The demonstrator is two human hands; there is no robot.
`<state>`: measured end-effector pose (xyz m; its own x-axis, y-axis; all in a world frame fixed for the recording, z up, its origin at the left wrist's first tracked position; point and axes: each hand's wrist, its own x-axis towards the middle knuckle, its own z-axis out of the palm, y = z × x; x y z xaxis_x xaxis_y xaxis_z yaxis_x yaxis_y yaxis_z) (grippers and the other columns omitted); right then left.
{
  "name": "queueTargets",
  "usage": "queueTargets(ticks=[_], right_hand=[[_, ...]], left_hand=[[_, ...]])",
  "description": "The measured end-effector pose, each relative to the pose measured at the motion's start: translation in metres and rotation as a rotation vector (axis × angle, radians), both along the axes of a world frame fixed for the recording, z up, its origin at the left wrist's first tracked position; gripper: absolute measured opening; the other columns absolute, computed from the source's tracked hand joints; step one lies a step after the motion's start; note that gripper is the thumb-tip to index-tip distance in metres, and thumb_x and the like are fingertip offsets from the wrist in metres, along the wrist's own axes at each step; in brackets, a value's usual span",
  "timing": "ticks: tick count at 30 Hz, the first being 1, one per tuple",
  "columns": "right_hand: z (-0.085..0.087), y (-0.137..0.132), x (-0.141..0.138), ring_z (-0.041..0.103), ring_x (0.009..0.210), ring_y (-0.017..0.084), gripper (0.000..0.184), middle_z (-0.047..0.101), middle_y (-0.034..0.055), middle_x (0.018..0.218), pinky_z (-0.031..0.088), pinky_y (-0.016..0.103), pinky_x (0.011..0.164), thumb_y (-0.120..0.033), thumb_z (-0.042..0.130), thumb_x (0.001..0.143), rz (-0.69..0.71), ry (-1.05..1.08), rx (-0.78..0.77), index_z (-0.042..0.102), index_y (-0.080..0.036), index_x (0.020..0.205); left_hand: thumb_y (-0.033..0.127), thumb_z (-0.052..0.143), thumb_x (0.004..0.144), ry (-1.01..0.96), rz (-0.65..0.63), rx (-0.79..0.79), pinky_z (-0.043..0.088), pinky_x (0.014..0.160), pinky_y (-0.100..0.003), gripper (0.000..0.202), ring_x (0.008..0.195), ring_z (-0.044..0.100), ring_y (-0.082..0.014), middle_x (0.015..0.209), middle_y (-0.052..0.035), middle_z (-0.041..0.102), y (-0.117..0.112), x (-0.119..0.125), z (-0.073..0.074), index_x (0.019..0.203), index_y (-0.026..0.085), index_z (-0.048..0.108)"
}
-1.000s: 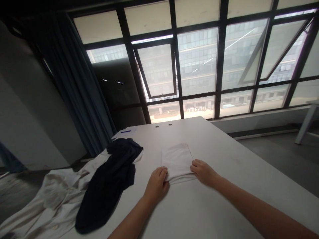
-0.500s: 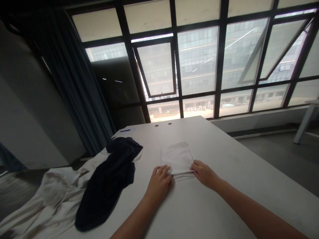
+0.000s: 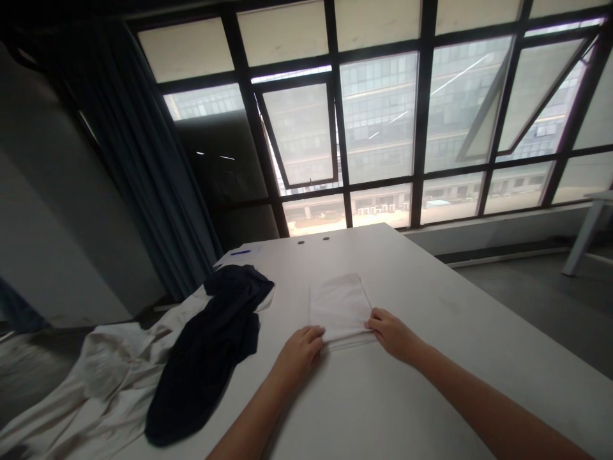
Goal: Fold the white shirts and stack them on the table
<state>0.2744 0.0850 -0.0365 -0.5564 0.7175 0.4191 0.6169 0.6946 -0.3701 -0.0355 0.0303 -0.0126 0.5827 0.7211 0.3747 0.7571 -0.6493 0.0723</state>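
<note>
A white cloth (image 3: 341, 300), folded into a small rectangle with layered near edges, lies flat on the white table (image 3: 412, 409). At its near left corner, my left hand (image 3: 299, 350) is closed, fingers bent over the edge. My right hand (image 3: 393, 333) pinches the near right corner between thumb and fingers. Whether the cloth is a garment cannot be made out from its folded shape.
To the left lies a dark navy garment (image 3: 201, 364), heaped partly over a crumpled off-white cloth (image 3: 110, 377) at the table's side. A blue pen (image 3: 241, 252) rests on paper at the far left corner. Windows (image 3: 378, 121) stand beyond the table.
My left hand has slid slightly left and toward me, to the folded cloth's corner. The right hand stays nearly in place, and the cloth's near edge lies a little flatter.
</note>
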Motion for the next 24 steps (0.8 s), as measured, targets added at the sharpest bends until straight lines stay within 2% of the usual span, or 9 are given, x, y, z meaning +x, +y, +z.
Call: queueTargets(ticks=[4, 7, 10, 16, 19, 24], right_hand=[[0.001, -0.002, 0.001, 0.056, 0.096, 0.019, 0.029, 0.058, 0.0056, 0.099, 0.046, 0.033, 0.09, -0.004, 0.045, 0.085, 0.011, 0.04, 0.003, 0.064, -0.021, 0.098], [0.001, -0.004, 0.001, 0.055, 0.095, 0.019, 0.029, 0.058, 0.0053, 0.098, 0.046, 0.033, 0.089, -0.002, 0.045, 0.081, 0.017, 0.04, 0.011, 0.062, -0.021, 0.096], [0.002, -0.005, 0.001, 0.054, 0.092, 0.019, 0.024, 0.056, 0.0049, 0.096, 0.045, 0.031, 0.085, -0.004, 0.047, 0.083, 0.021, 0.015, 0.025, 0.061, -0.021, 0.088], [0.0, -0.004, 0.007, 0.053, 0.087, 0.017, 0.019, 0.055, 0.0042, 0.094, 0.043, 0.028, 0.08, -0.009, 0.049, 0.088, 0.033, -0.012, 0.023, 0.063, -0.021, 0.082], [0.0, -0.004, 0.01, 0.054, 0.085, 0.017, 0.019, 0.055, 0.0039, 0.093, 0.043, 0.028, 0.079, -0.01, 0.049, 0.089, 0.026, -0.011, 0.008, 0.065, -0.021, 0.083], [0.006, -0.005, 0.014, 0.056, 0.083, 0.016, 0.022, 0.058, 0.0036, 0.092, 0.043, 0.027, 0.078, -0.014, 0.049, 0.092, 0.004, 0.015, -0.045, 0.067, -0.021, 0.083]], left_hand=[[0.002, 0.05, 0.074, -0.168, 0.183, -0.014, 0.048, 0.092, -0.035, 0.033, 0.106, 0.055, -0.0227, 0.109, -0.0069, 0.06, -0.011, 0.006, 0.003, 0.098, 0.023, 0.056], [0.003, 0.052, 0.071, -0.161, 0.289, -0.013, 0.047, 0.088, -0.035, 0.038, 0.102, 0.053, -0.0237, 0.104, -0.0062, 0.057, -0.011, 0.014, 0.001, 0.104, 0.023, 0.056], [0.003, 0.052, 0.073, -0.123, 0.324, -0.048, 0.045, 0.084, -0.031, 0.037, 0.098, 0.054, -0.0222, 0.102, -0.0045, 0.056, -0.006, 0.013, -0.002, 0.102, 0.025, 0.058], [0.005, 0.05, 0.08, -0.208, 0.236, -0.117, 0.044, 0.077, -0.026, 0.021, 0.088, 0.057, -0.0178, 0.094, -0.0025, 0.056, -0.005, 0.003, -0.003, 0.084, 0.023, 0.058], [0.004, 0.049, 0.079, -0.255, 0.193, -0.13, 0.044, 0.077, -0.026, 0.021, 0.087, 0.057, -0.0177, 0.095, -0.0027, 0.056, -0.006, 0.001, -0.001, 0.084, 0.023, 0.058], [0.002, 0.054, 0.072, -0.188, 0.046, -0.141, 0.045, 0.086, -0.031, 0.028, 0.097, 0.054, -0.0206, 0.1, -0.0043, 0.059, -0.007, -0.001, 0.007, 0.09, 0.023, 0.06]])
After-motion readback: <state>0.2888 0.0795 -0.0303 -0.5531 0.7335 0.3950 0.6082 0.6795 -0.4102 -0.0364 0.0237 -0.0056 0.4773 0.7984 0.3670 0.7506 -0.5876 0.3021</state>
